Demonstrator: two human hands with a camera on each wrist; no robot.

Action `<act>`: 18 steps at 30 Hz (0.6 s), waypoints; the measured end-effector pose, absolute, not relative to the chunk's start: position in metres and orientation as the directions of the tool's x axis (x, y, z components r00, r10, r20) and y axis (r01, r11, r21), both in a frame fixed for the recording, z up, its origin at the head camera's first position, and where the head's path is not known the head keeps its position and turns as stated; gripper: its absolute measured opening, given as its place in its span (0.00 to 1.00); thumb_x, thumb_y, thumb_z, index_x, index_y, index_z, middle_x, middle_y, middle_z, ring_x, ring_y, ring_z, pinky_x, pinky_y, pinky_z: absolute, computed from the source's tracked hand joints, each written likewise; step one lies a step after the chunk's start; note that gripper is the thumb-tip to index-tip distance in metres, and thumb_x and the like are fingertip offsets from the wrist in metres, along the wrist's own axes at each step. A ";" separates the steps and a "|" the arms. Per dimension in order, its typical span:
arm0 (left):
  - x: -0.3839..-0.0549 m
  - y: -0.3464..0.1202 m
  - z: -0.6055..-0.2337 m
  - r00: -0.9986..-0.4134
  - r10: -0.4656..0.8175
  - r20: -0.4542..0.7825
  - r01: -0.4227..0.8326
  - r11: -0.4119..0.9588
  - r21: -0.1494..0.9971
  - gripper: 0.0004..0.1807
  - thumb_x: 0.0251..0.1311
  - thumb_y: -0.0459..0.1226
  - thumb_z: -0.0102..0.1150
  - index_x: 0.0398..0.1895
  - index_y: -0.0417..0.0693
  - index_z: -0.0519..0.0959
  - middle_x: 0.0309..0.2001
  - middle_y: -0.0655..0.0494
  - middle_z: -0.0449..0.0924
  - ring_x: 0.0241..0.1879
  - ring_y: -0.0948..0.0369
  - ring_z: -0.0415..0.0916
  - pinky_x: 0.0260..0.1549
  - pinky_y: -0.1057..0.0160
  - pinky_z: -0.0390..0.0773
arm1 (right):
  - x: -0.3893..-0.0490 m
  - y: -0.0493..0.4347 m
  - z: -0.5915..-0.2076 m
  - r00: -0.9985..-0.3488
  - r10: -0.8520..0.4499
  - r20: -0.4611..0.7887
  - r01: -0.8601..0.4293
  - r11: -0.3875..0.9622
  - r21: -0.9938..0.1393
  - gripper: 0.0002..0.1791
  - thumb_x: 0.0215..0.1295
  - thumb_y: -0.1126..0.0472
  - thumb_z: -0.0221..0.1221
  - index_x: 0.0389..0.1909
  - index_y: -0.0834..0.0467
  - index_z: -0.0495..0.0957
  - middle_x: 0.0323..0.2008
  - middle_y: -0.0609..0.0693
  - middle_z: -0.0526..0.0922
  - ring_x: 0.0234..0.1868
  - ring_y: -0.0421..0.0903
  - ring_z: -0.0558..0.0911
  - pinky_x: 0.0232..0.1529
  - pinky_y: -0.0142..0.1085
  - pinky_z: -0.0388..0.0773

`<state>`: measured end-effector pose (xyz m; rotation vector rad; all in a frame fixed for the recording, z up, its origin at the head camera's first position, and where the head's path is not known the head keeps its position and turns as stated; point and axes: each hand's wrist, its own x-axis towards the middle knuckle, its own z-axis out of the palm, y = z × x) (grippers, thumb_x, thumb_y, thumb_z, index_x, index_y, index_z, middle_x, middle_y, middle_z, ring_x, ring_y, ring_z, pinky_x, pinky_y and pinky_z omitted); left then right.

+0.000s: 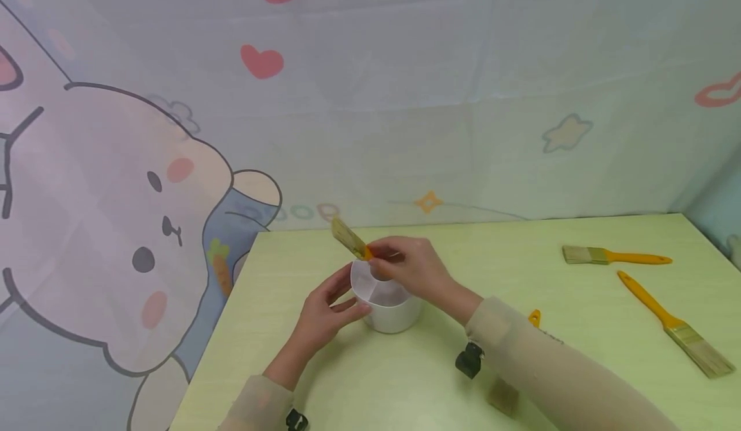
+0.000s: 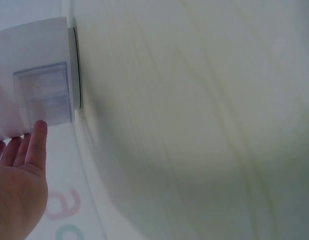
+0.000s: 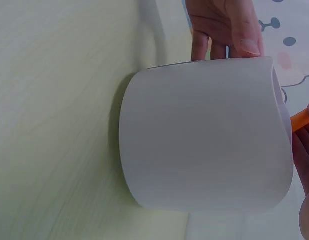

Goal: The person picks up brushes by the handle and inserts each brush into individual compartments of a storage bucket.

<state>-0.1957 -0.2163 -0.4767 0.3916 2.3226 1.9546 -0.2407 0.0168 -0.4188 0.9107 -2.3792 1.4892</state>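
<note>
Left fingers (image 3: 243, 27) against white container (image 3: 204, 135), orange handle (image 3: 300, 120) in right fingers (image 3: 305, 152)

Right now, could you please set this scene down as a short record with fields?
Left hand: holds the white container
Right hand: holds a raised brush near the container's opening
White container: standing on the table
Table's right side: upper brush, lying sideways; lower brush, slanted
Third table brush: partly hidden by the right sleeve
</note>
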 end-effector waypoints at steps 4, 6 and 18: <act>-0.196 -0.215 -0.477 -0.965 0.244 0.099 0.140 0.155 0.978 0.46 0.60 0.28 0.78 0.82 0.46 0.66 0.77 0.45 0.71 0.76 0.46 0.69 0.63 0.56 0.83 | -0.239 0.019 -0.423 -0.776 -0.413 0.476 -0.612 0.310 -0.728 0.16 0.67 0.67 0.73 0.54 0.64 0.88 0.48 0.55 0.92 0.47 0.50 0.92 0.49 0.35 0.91; -0.197 -0.215 -0.478 -0.964 0.247 0.099 0.141 0.158 0.977 0.46 0.61 0.29 0.77 0.82 0.46 0.66 0.77 0.45 0.70 0.76 0.46 0.69 0.63 0.55 0.83 | -0.239 0.020 -0.425 -0.771 -0.414 0.484 -0.621 0.318 -0.716 0.15 0.66 0.67 0.73 0.53 0.64 0.88 0.47 0.55 0.92 0.46 0.50 0.92 0.48 0.34 0.91; -0.199 -0.216 -0.481 -0.963 0.248 0.105 0.149 0.166 0.975 0.46 0.61 0.29 0.78 0.82 0.49 0.67 0.77 0.45 0.70 0.76 0.45 0.69 0.63 0.55 0.83 | -0.240 0.020 -0.426 -0.704 -0.467 0.535 -0.708 0.402 -0.581 0.15 0.64 0.65 0.75 0.51 0.62 0.88 0.44 0.53 0.93 0.44 0.47 0.92 0.47 0.33 0.91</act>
